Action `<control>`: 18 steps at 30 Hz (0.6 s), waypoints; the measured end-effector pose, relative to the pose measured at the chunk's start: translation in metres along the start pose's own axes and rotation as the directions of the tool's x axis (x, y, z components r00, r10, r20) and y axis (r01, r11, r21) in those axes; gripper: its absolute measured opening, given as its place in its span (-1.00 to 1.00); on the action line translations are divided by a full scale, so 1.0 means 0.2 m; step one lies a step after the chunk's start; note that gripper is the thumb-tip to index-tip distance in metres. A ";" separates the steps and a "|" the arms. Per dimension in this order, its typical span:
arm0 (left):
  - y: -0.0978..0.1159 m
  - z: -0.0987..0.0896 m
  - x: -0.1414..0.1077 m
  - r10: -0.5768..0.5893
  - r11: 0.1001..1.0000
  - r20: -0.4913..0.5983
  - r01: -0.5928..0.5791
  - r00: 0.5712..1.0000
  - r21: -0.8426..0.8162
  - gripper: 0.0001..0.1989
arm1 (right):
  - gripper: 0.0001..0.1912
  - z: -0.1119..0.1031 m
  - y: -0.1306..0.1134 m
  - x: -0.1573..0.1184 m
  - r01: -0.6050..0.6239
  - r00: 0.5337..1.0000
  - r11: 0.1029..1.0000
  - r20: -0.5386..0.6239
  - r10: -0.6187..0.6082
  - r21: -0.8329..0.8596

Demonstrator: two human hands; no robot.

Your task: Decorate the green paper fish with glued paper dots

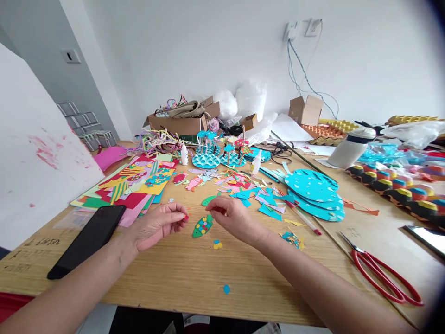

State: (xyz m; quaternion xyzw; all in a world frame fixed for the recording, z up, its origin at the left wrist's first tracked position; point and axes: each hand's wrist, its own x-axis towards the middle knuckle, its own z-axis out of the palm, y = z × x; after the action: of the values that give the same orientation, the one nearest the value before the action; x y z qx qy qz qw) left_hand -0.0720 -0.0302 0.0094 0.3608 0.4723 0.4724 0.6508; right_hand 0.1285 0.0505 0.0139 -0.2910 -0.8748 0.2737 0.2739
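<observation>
My left hand point(163, 225) is closed in a pinch on a small red paper dot point(186, 217). My right hand point(231, 217) has its fingers drawn together at the tail end of a green paper fish point(201, 227); what they hold, if anything, is hidden. Yellow, red and blue dots cover the fish, which lies on the table between my hands. Just behind it, partly under my right fingers, is a plain green paper piece point(208, 200). Yellow and blue dots point(218, 244) rest close by, and a single blue dot point(226, 289) lies nearer the front edge.
A black phone point(88, 241) and stacked coloured paper point(139, 185) are on the left. Paper scraps point(243, 190), glue bottles point(256, 163) and blue wave-shaped stands point(206, 160) sit beyond my hands. To the right are red-handled scissors point(382, 273), blue discs point(313, 190) and a white bottle point(351, 148).
</observation>
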 end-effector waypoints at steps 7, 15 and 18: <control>-0.02 0.09 0.02 0.021 0.999 0.000 -0.021 1.000 -0.031 -0.87 | -0.91 0.06 -0.11 0.03 -0.235 0.961 0.949 0.195 0.195 0.211; -0.03 0.09 0.04 0.049 0.999 -0.004 -0.049 0.999 0.010 -0.90 | -0.98 0.13 -0.10 0.04 -0.316 0.946 0.928 0.133 0.294 0.195; -0.03 0.10 0.04 0.064 0.997 -0.036 -0.062 0.997 0.050 -0.90 | -0.97 0.13 -0.10 0.05 -0.316 0.947 0.936 0.116 0.301 0.153</control>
State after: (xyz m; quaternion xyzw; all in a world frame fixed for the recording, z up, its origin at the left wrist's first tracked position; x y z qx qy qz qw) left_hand -0.0501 -0.0242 0.0077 0.3823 0.4845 0.4876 0.6176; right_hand 0.0977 0.0351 0.0106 -0.3876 -0.8034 0.3997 0.2111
